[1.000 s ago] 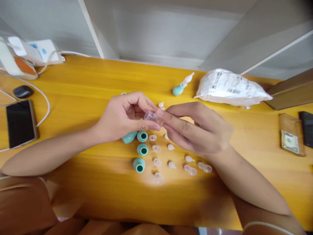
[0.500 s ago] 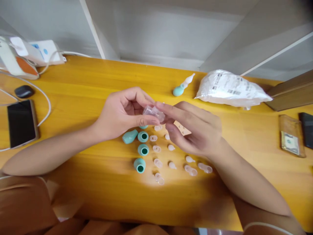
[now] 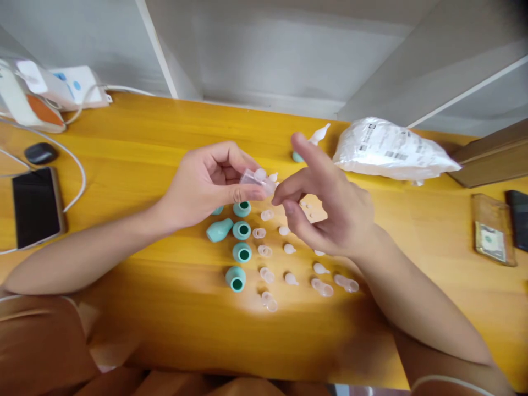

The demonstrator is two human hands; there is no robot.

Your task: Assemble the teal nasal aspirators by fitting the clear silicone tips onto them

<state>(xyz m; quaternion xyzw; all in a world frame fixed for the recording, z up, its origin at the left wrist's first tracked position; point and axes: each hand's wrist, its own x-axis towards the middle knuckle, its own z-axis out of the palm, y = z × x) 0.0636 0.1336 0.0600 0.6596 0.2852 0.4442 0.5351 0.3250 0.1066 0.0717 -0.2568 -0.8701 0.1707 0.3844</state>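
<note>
My left hand (image 3: 210, 184) pinches a clear plastic tube-like piece (image 3: 249, 177) between thumb and fingers, above the table. By the right end of that piece is my right hand (image 3: 325, 201). Its index finger points up, while the thumb and another finger are bent together at the tips; whatever is between them is hidden. Below stand several teal rubber bulbs (image 3: 241, 252), one teal bulb (image 3: 219, 230) lying on its side. Beside them lie several clear cup-like parts (image 3: 267, 274) and small white pointed tips (image 3: 291, 279). An assembled bulb aspirator (image 3: 319, 133) lies behind my right hand, partly covered.
A white plastic package (image 3: 391, 148) rests at the back right, near a cardboard box (image 3: 495, 151). On the left are a phone (image 3: 37, 208), a black mouse (image 3: 40, 154) and white cables. A clear case with a banknote (image 3: 490, 239) lies far right.
My right index finger has lifted off the clear piece and now points up. The left hand still holds the piece, turned slightly so more of it shows.
</note>
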